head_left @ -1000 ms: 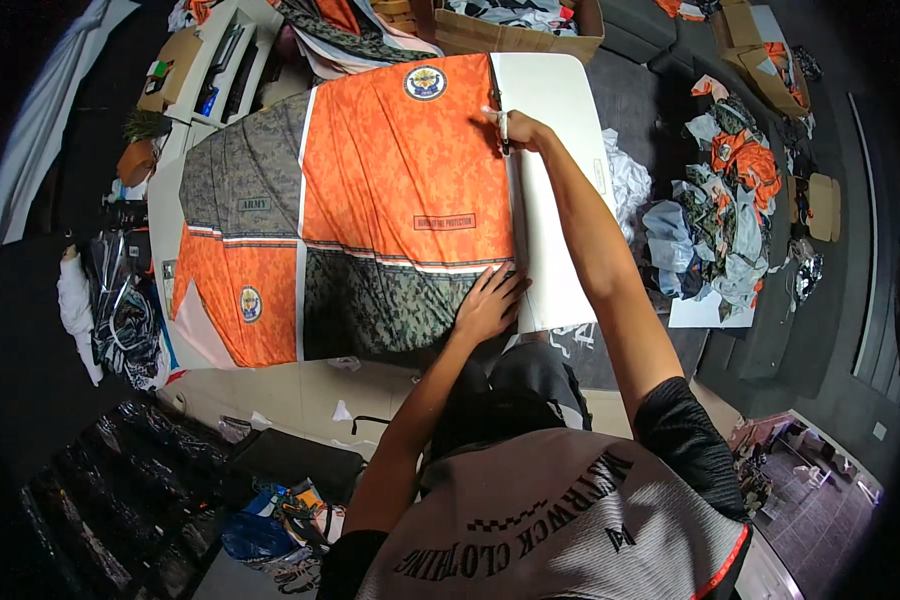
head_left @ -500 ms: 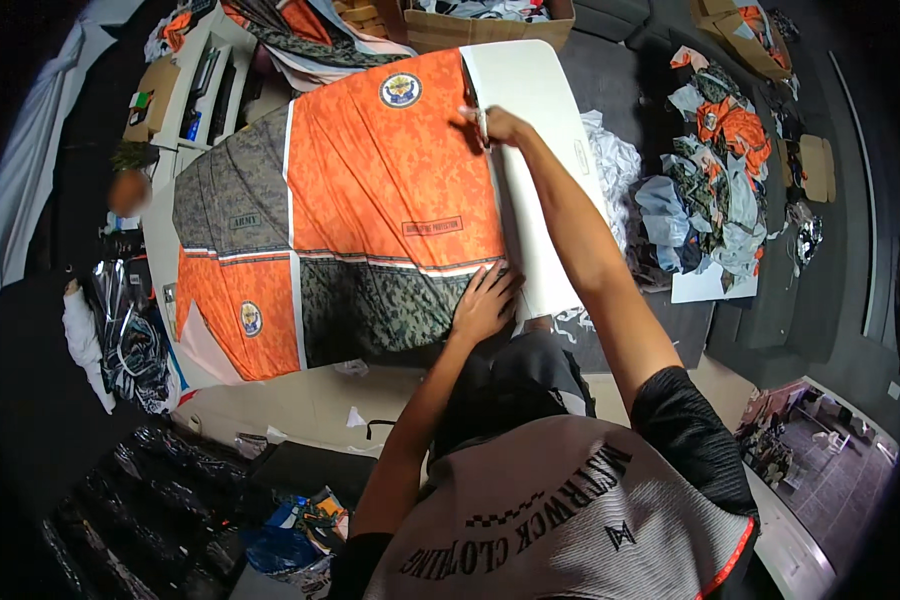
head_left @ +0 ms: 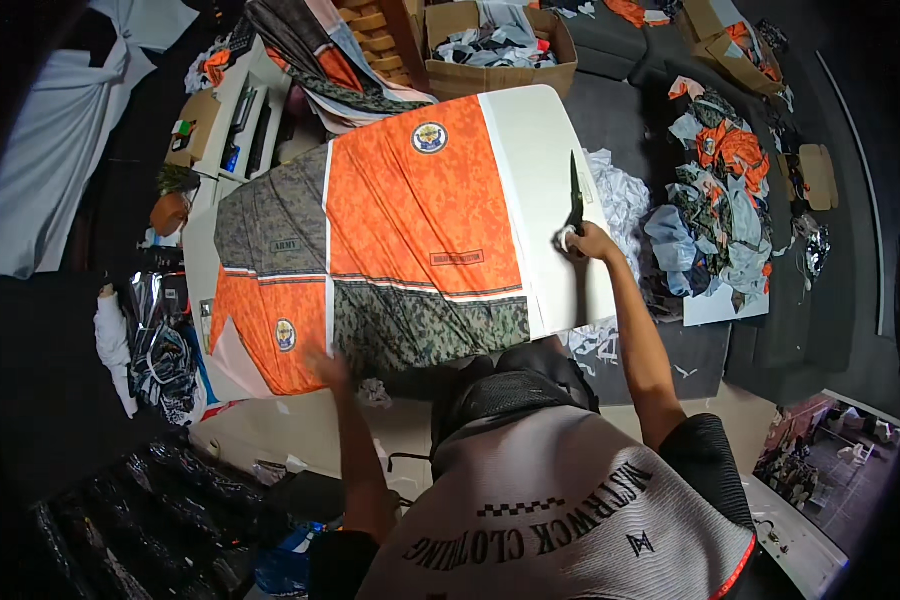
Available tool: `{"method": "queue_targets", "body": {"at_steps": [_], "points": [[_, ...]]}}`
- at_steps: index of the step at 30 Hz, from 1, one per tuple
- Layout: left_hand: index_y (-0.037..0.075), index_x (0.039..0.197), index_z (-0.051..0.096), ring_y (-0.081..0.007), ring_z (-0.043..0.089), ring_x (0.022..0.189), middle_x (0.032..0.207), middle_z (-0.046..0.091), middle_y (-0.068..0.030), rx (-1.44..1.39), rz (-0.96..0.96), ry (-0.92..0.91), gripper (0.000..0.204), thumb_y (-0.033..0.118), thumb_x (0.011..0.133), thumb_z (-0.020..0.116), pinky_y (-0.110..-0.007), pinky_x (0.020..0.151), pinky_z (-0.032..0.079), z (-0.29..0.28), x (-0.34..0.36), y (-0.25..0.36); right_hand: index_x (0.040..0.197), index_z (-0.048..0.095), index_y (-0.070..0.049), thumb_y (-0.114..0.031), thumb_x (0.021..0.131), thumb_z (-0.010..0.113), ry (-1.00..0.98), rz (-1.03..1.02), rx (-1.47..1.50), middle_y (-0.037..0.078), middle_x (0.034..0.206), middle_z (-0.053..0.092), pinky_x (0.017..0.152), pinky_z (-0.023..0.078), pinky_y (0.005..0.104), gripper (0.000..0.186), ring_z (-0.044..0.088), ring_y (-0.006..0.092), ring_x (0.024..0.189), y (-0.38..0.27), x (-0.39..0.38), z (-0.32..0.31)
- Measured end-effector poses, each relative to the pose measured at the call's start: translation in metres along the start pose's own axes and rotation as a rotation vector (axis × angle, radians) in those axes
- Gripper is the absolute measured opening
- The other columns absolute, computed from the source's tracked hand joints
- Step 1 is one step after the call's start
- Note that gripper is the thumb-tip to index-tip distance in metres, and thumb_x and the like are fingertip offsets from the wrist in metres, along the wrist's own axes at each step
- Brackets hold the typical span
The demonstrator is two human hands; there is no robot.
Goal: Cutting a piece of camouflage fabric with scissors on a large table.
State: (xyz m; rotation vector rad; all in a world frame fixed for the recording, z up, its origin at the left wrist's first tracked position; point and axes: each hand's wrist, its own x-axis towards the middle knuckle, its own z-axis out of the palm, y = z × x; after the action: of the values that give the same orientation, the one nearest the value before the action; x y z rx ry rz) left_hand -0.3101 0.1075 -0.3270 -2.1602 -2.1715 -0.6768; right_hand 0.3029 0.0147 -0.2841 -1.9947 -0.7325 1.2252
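Note:
My right hand [head_left: 588, 240] grips black scissors [head_left: 575, 180] by their light handle over the bare right part of the white table [head_left: 565, 300]. A large printed fabric [head_left: 410, 200] lies on the table, with orange and grey-green camouflage panels, white bands and round emblems. Its straight right edge has a white strip. My left hand [head_left: 325, 368] is motion-blurred at the fabric's lower-left front edge, so its fingers cannot be made out.
Cardboard boxes [head_left: 500, 75] of fabric stand behind the table. A scrap pile [head_left: 720, 200] is on the right by a dark sofa [head_left: 810, 270]. A white shelf unit [head_left: 240, 110], a wrapped roll [head_left: 115, 350] and black plastic-covered items [head_left: 130, 510] are on the left.
My right hand has moved the scissors rightward and downward, away from the fabric's edge. My left hand has swept left from the fabric's lower-right area. The view has shifted.

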Motion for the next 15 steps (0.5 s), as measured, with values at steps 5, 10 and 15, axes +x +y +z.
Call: {"method": "queue_targets", "body": {"at_steps": [5,10,15], "points": [[0.002,0.118,0.056,-0.0438,0.054,0.102,0.116,0.056,-0.0222,0.184,-0.376,-0.077,0.042,0.032,0.088,0.059,-0.051,0.088,0.045,-0.016,0.004,-0.068,0.089,0.061,0.003,-0.021,0.080,0.062,0.492,-0.415,-0.649,0.022,0.087,0.061,0.070,0.049,0.0425,0.025,0.058,0.0357,0.075,-0.003,-0.007,0.035],[0.000,0.093,0.059,-0.0408,0.057,0.084,0.093,0.059,-0.0211,0.183,-0.227,-0.269,0.031,0.030,0.089,0.055,-0.049,0.077,0.046,-0.004,0.008,-0.119,0.097,0.060,0.000,-0.020,0.080,0.062,0.377,-0.555,-0.607,0.020,0.096,0.057,0.076,0.047,0.0450,0.026,0.054,0.0375,0.085,-0.008,-0.040,0.133],[-0.001,0.088,0.058,-0.0405,0.055,0.070,0.082,0.060,-0.0204,-0.129,-0.261,-0.273,0.028,0.026,0.090,0.049,-0.047,0.068,0.044,-0.032,-0.075,-0.164,0.093,0.060,-0.001,-0.017,0.083,0.059,0.424,-0.522,-0.600,0.018,0.094,0.057,0.074,0.047,0.0436,0.019,0.054,0.0361,0.083,0.010,-0.057,0.156]]}}
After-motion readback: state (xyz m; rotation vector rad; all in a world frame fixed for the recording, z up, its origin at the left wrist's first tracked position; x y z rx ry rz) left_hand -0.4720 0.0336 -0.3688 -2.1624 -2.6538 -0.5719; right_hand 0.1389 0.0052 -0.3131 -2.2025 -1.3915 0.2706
